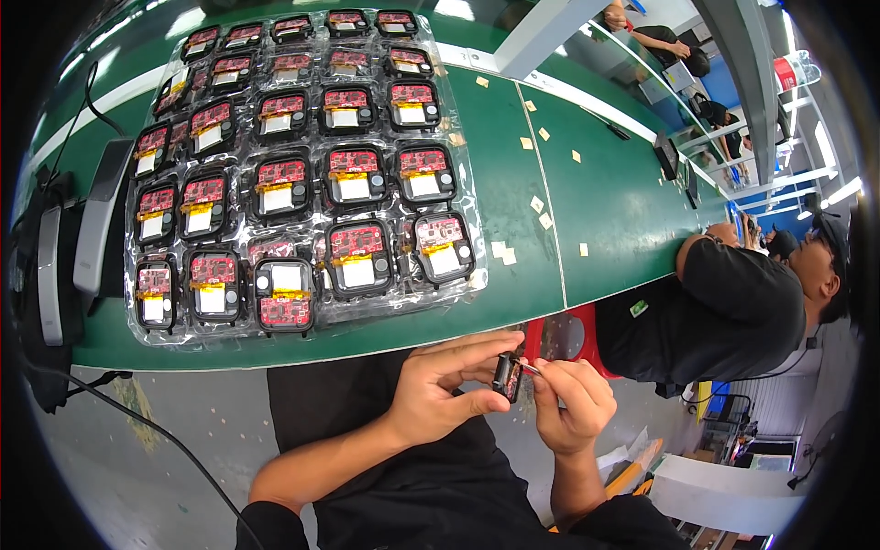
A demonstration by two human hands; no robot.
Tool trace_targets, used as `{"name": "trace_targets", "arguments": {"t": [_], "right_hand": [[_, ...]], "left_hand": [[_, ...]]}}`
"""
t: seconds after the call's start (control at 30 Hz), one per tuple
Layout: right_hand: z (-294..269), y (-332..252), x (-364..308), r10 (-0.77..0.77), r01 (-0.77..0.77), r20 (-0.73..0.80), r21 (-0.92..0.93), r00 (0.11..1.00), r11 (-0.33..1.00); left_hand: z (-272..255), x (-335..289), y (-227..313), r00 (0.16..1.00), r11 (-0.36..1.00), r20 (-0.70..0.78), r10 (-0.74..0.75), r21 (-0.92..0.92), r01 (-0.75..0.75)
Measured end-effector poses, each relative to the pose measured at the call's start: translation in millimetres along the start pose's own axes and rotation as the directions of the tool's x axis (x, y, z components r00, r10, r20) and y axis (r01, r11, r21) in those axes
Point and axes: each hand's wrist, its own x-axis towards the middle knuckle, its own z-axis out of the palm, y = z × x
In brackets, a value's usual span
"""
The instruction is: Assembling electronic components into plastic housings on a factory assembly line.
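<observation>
Beyond the table's near edge, above my lap, my left hand grips a small black-cased circuit-board unit by its edges, tilted nearly on its side. Thumb and fingertips press on the case from opposite sides. Close by on its right, my right hand pinches a thin, short piece at the unit's edge; its kind is too small to make out. On the table, a clear plastic tray holds several similar black-framed units, such as a near-row unit with red board, yellow ribbon and white block.
Small pale paper pieces are scattered over the green table. Grey-and-black devices with cables stand at the left. A person in black sits at the right, beside a red stool. A metal frame rises at the back.
</observation>
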Motion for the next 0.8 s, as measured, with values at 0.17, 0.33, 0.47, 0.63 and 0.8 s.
{"name": "trace_targets", "arguments": {"t": [0.17, 0.33, 0.47, 0.63, 0.8], "right_hand": [[-2.0, 2.4, 0.3, 0.007, -0.008, 0.030, 0.037, 1.000, 0.999], [-4.7, 1.3, 1.8, 0.017, -0.019, 0.052, 0.038, 0.999, 0.999], [-4.8, 1.3, 1.1, 0.033, -0.037, 0.060, 0.064, 0.998, 0.997], [2.0, 0.3, -1.9, 0.061, -0.065, 0.044, 0.086, 0.997, 0.994], [3.5, -2.0, -2.4, 0.048, -0.049, 0.020, 0.044, 0.999, 0.998]], "left_hand": [[-0.2, 0.0, 2.2, 1.000, 0.998, -0.004, -0.006, 0.065, 0.006], [0.1, -0.7, 1.7, 1.000, 0.998, -0.009, -0.007, 0.067, 0.007], [0.1, -0.7, 2.0, 1.000, 0.997, -0.009, -0.015, 0.072, 0.016], [1.6, -0.2, 1.5, 1.000, 0.999, -0.023, -0.021, 0.039, 0.021], [3.0, -0.4, 3.9, 0.998, 0.999, -0.043, -0.048, 0.012, 0.048]]}}
